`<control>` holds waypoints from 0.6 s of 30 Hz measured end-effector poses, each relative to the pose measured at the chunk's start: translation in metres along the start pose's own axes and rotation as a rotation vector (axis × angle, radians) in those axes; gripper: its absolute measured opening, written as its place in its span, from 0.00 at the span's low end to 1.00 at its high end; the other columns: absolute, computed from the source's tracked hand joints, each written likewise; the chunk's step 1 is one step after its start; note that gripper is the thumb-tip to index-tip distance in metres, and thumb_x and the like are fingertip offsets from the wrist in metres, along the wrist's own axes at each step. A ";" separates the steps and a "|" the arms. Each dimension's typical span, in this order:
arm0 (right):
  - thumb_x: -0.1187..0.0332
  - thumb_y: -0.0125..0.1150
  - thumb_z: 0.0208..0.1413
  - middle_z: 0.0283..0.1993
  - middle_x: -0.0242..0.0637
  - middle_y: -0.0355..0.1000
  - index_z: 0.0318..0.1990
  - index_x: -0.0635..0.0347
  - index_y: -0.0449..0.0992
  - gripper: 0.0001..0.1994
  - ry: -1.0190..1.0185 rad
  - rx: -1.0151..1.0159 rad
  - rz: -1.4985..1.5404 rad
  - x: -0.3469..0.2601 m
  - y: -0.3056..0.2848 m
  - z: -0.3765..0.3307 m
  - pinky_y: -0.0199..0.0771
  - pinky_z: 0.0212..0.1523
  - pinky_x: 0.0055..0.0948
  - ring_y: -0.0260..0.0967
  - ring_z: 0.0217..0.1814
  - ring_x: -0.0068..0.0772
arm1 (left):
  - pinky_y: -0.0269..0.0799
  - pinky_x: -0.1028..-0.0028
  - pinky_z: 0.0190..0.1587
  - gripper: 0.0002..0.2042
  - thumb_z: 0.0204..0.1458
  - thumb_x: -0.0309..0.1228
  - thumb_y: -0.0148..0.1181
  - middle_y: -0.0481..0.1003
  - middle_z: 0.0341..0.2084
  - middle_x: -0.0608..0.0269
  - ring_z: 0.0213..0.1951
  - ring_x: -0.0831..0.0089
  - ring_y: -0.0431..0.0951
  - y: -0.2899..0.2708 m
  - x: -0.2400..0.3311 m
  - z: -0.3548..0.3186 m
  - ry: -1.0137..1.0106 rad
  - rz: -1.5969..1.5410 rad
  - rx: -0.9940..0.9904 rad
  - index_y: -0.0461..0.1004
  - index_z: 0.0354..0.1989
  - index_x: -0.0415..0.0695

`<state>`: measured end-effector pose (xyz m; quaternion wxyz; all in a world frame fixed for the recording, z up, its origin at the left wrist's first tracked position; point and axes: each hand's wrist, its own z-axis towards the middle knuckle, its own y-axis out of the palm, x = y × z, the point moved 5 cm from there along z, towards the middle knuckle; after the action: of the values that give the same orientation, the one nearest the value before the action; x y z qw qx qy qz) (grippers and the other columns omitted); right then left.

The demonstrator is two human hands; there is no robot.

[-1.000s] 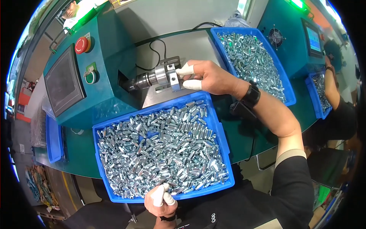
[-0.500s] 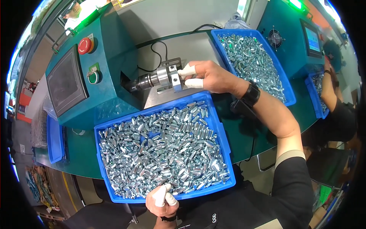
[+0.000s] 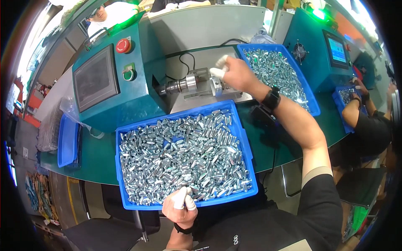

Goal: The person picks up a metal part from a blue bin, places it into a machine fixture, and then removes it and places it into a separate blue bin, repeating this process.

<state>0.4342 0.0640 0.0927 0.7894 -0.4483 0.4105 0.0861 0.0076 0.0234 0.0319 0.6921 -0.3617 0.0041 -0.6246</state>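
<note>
So the right hand (image 3: 239, 76) is up by the metal clamp block (image 3: 216, 88), white-capped fingertips loosely curled and pretty close together. Can't tell if there's a piece tucked in there, and the wrist side hides part of the fixture. Just left of the block, with a gap between, is the round steel spindle (image 3: 191, 83) poking out of a green machine (image 3: 142, 98)

The left hand (image 3: 180, 209) is down at the near edge of the big blue tray (image 3: 246, 150), thumb and fingers pinched narrow, also with white finger caps. No way to tell from here whether it's holding anything. Both wrists have black bands on

That tray is loaded with small shiny hex metal pieces (image 3: 184, 157), lots of them lying every which way, with a bit of blue bottom peeking through toward the back. It sits on the green tabletop (image 3: 264, 144) right in front of the machine. A second blue tray (image 3: 305, 83) of similar bits is beyond the right forearm

Machine's got a dark screen (image 3: 96, 79), a red button (image 3: 123, 46) and a green one below it. Over on the right there's another machine (image 3: 312, 71) with a lit screen, and a co-worker's arms (image 3: 354, 111) at a smaller blue tray
</note>
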 end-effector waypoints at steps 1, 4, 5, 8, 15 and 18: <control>0.54 0.69 0.62 0.37 0.43 0.83 0.51 0.64 0.81 0.21 0.000 -0.003 0.003 -0.005 0.005 0.001 0.80 0.40 0.38 0.81 0.37 0.38 | 0.78 0.68 0.36 0.09 0.62 0.27 0.63 0.85 0.30 0.62 0.32 0.62 0.84 0.000 0.000 -0.001 -0.002 0.003 -0.001 0.82 0.47 0.38; 0.51 0.67 0.60 0.37 0.53 0.82 0.55 0.63 0.79 0.25 -0.170 -0.013 -0.529 -0.026 0.012 0.006 0.81 0.43 0.49 0.82 0.40 0.54 | 0.75 0.66 0.34 0.10 0.63 0.24 0.60 0.84 0.29 0.58 0.29 0.61 0.82 0.002 0.002 0.002 0.015 -0.035 -0.008 0.81 0.50 0.38; 0.51 0.67 0.60 0.37 0.53 0.82 0.55 0.63 0.79 0.25 -0.175 -0.019 -0.527 -0.030 0.013 0.007 0.81 0.43 0.49 0.82 0.40 0.54 | 0.75 0.66 0.34 0.10 0.63 0.24 0.60 0.84 0.29 0.58 0.29 0.61 0.82 0.002 0.002 0.002 0.009 -0.030 -0.005 0.81 0.50 0.38; 0.52 0.65 0.59 0.38 0.56 0.82 0.57 0.62 0.78 0.26 -0.145 -0.072 -0.660 -0.042 0.010 0.008 0.79 0.47 0.54 0.80 0.44 0.62 | 0.76 0.66 0.34 0.10 0.62 0.24 0.60 0.84 0.29 0.58 0.29 0.61 0.82 0.003 0.003 0.002 0.020 -0.022 0.003 0.81 0.50 0.38; 0.53 0.66 0.58 0.44 0.53 0.82 0.57 0.60 0.79 0.25 -0.083 0.100 -0.719 -0.002 -0.065 -0.012 0.80 0.49 0.53 0.81 0.49 0.57 | 0.77 0.67 0.36 0.09 0.61 0.24 0.62 0.84 0.31 0.59 0.31 0.62 0.83 -0.003 0.001 0.003 0.005 -0.035 0.008 0.81 0.48 0.38; 0.57 0.67 0.59 0.47 0.52 0.82 0.55 0.60 0.81 0.21 0.032 0.108 -0.983 0.032 -0.119 -0.035 0.82 0.50 0.48 0.81 0.50 0.54 | 0.77 0.67 0.36 0.09 0.61 0.23 0.62 0.84 0.30 0.58 0.30 0.61 0.83 -0.001 0.003 0.007 0.015 -0.054 0.007 0.81 0.48 0.38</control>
<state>0.4945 -0.0405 0.1365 0.7523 -0.5484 0.1666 -0.3249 0.0104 0.0241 0.0386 0.6761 -0.3548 -0.0027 -0.6457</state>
